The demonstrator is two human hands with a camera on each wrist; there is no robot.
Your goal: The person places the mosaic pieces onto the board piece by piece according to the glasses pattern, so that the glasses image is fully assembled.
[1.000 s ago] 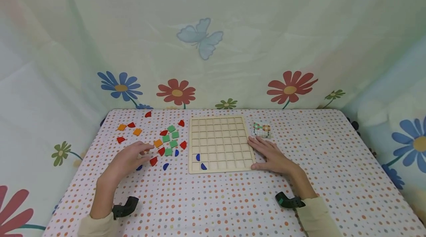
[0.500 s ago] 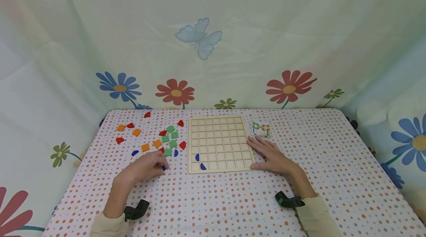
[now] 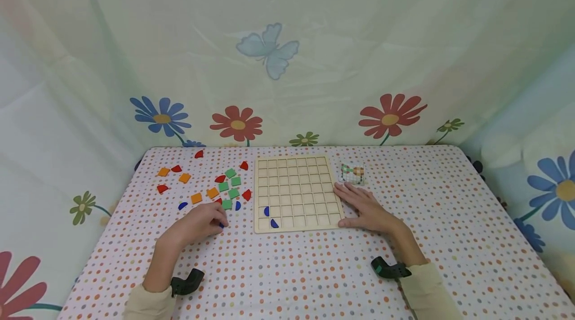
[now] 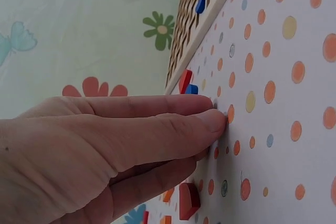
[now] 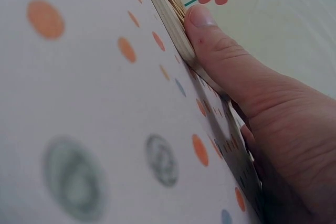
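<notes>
My left hand point(image 3: 197, 222), fingertips low over the cloth, pinches a blue half-circle tile point(image 3: 221, 225); only a bit of the tile shows in the head view, and the fingers hide it in the left wrist view. My right hand point(image 3: 366, 210) lies with its fingers straight along the right edge of the wooden grid board point(image 3: 296, 187), its thumb point(image 5: 210, 35) on the rim. Two blue half-circle tiles sit in the board's lower left cells, an upper one point(image 3: 266, 211) and a lower one point(image 3: 274, 223).
Beyond the left hand lie loose green squares point(image 3: 235, 181), orange squares point(image 3: 196, 198), red quarter-circles point(image 3: 247, 194) and two more blue half-circles, one near the board point(image 3: 238, 205), one farther left point(image 3: 182, 206). A small pattern card point(image 3: 352, 173) lies right of the board.
My left hand moved right and nearer, onto a blue half-circle lying on the cloth, uncovering an orange square and another blue half-circle. Over the last half second it hardly moved. The right hand stayed put.
</notes>
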